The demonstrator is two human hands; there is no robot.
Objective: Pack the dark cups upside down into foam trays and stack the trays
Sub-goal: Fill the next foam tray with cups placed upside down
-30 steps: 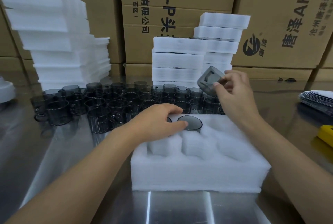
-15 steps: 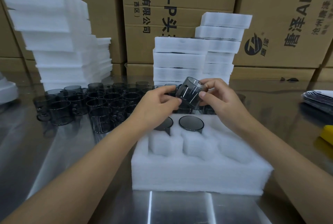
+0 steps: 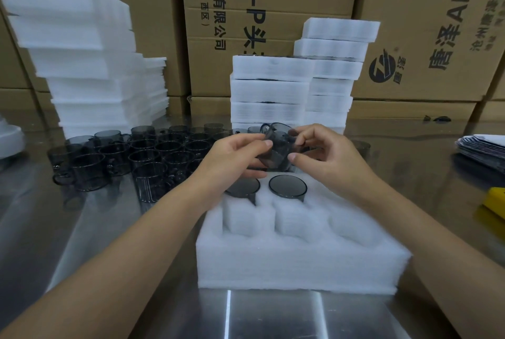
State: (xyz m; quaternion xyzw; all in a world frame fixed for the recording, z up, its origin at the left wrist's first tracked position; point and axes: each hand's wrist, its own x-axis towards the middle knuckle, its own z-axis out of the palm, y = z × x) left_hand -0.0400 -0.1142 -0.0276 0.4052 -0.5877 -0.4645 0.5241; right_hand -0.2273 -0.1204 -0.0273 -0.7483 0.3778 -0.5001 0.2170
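Note:
A white foam tray (image 3: 300, 262) lies on the metal table in front of me. Two dark cups sit upside down in its far row, one at the left (image 3: 244, 187) and one beside it (image 3: 287, 185). Above that row I hold a smoky dark cup (image 3: 278, 147) between both hands, tilted, its handle up at the far left. My left hand (image 3: 232, 158) pinches its left side and my right hand (image 3: 325, 155) grips its right side. Several loose dark cups (image 3: 117, 158) stand upright to the left.
Stacks of packed foam trays (image 3: 270, 90) stand behind the cups, with a taller stack (image 3: 336, 65) to their right. Empty foam sheets (image 3: 82, 65) pile at the far left. Cardboard boxes line the back. Papers (image 3: 483, 147) and a yellow object (image 3: 496, 202) lie at the right edge.
My left hand rose from the tray to meet the right hand's cup. Both hands have since turned the cup over the tray's far row.

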